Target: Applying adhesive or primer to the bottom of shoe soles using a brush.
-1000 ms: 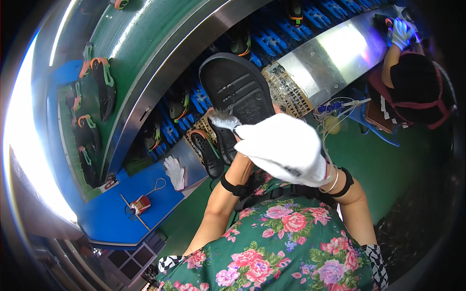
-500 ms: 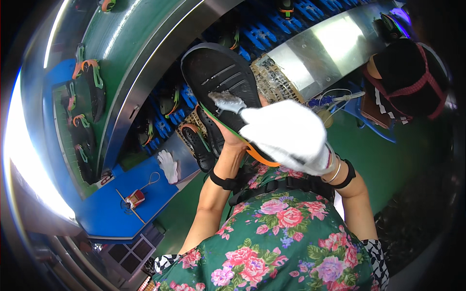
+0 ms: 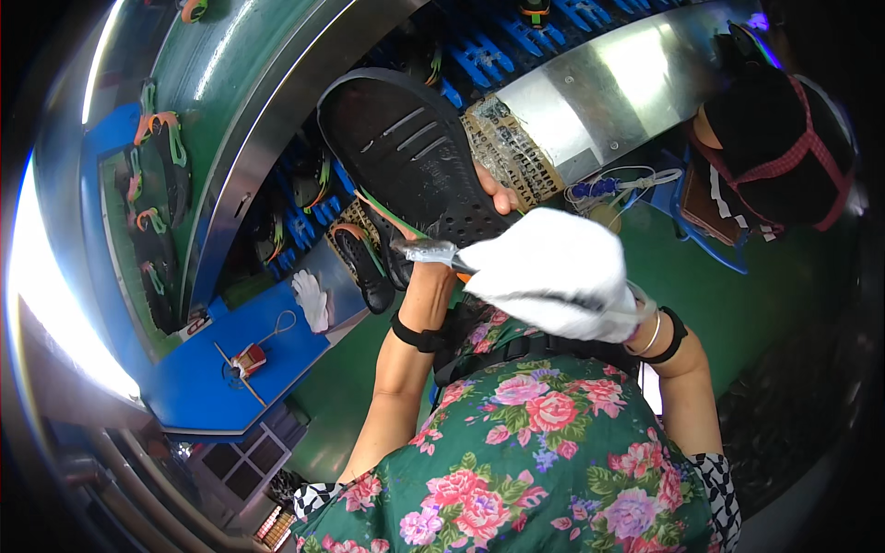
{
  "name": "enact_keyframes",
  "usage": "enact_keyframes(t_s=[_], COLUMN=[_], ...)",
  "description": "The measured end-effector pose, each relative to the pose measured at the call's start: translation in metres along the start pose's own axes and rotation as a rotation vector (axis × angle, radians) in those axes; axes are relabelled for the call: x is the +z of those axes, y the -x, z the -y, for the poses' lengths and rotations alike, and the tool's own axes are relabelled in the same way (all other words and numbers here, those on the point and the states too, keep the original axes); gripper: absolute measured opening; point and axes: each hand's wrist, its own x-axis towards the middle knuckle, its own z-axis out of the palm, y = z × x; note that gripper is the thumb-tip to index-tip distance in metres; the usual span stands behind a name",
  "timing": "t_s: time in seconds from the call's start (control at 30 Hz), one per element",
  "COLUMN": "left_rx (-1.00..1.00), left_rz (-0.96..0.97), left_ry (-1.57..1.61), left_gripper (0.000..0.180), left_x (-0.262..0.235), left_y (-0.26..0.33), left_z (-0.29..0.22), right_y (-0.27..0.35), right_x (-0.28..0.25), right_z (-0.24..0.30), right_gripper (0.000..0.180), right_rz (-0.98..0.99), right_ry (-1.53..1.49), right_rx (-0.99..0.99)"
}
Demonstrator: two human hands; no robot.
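Note:
My bare left hand (image 3: 499, 191) supports a large black shoe sole (image 3: 396, 138) from below. Its fingers curl over the sole's right edge. The wide end points away from me, showing slots, small holes and a raised rim, with orange and green trim along the left side. My right hand (image 3: 558, 272), in a white glove, is closed around a small brush (image 3: 429, 252). Dark bristles and a pale, coated neck stick out of the glove to the left, near the sole's close end. Whether the bristles touch the sole, I cannot tell.
Blue racks (image 3: 484, 60) with black shoe pieces run beyond a metal ledge (image 3: 562, 101). Further black pieces lie on a green belt (image 3: 207, 88) at the left. A blue table (image 3: 203, 387) bears a red object and a white glove (image 3: 312, 300). A person (image 3: 765, 138) works at right.
My right hand has drawn the brush toward me, from the middle of the sole to its near end. The sole has shifted slightly up and left.

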Motion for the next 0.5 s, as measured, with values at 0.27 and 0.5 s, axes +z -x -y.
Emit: enact_keyframes(t_s=[0.27,0.5], left_rx=[0.194,0.273], left_rz=[0.127,0.155], left_ry=[-0.063,-0.088], left_gripper=[0.117,0.066], left_x=[-0.007,0.006], left_y=[-0.013,-0.018], left_z=[0.006,-0.005], right_y=[0.008,0.013], right_x=[0.003,0.004], right_z=[0.001,0.002], right_gripper=[0.03,0.028], right_rz=[0.011,-0.043], right_ry=[0.107,0.164], right_rx=[-0.06,-0.04])
